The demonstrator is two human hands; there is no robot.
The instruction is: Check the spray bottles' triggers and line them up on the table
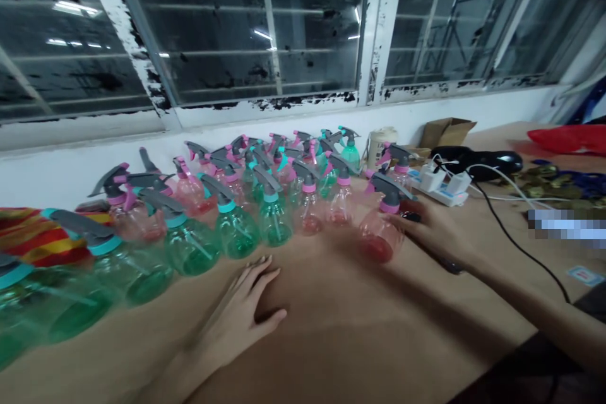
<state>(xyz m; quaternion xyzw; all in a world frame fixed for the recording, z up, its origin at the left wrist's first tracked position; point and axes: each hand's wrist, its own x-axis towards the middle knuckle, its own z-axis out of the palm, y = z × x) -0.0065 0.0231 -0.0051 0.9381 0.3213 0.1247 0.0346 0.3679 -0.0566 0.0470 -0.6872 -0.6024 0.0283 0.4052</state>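
Observation:
Several small spray bottles, pink and green with grey triggers, stand in rows on a brown table [331, 328] under a window. My right hand [428, 230] is wrapped round the side of a pink spray bottle [381, 227] at the right end of the rows; the bottle leans a little. My left hand [241, 315] rests flat on the table, fingers stretched out, just in front of a green spray bottle [274, 221] and touching nothing else.
A white power strip [438, 186] with plugs and a black cable [521, 246] lie right of the bottles. Behind are a white cup [379, 145], a cardboard box [445, 132] and a red bag [568, 137]. Striped cloth [38, 237] lies at far left.

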